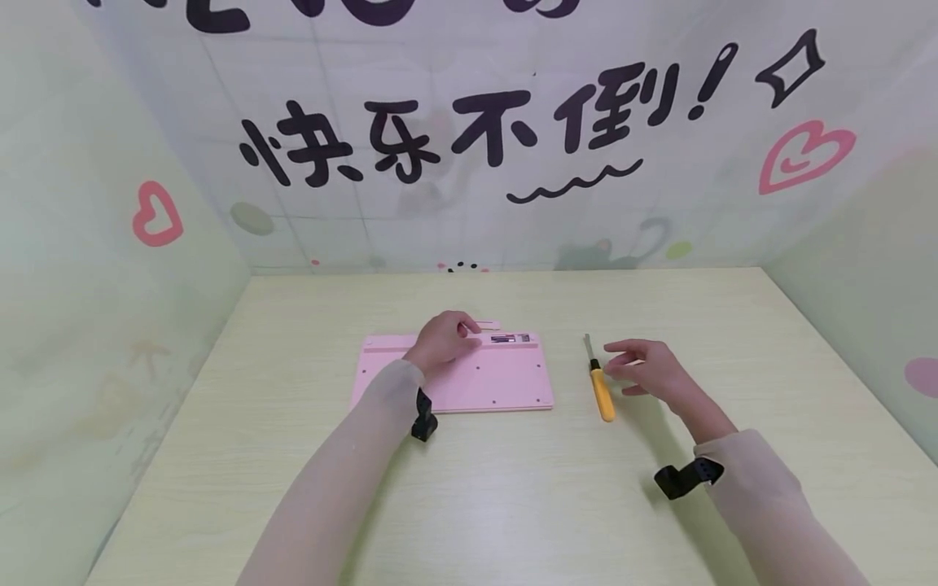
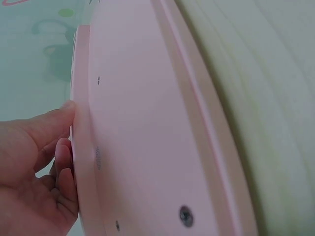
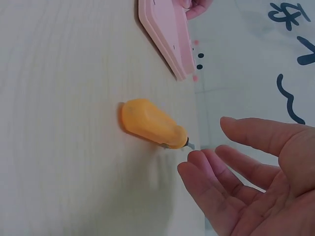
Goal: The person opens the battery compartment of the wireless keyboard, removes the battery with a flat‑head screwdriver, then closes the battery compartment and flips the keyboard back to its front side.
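A pink keyboard lies underside up on the table, small screws dotting its back. Its battery compartment is uncovered at the far edge, with batteries showing inside. My left hand grips that raised far edge, just left of the compartment; in the left wrist view its fingertips meet the edge. Beyond the edge lies a small pink cover. To the right is a screwdriver with a yellow handle, its shaft pointing away. My right hand hovers beside it, fingers spread and holding nothing.
The pale wood table meets a printed cloth backdrop at its far edge, with cloth walls left and right. Each wrist wears a small black camera.
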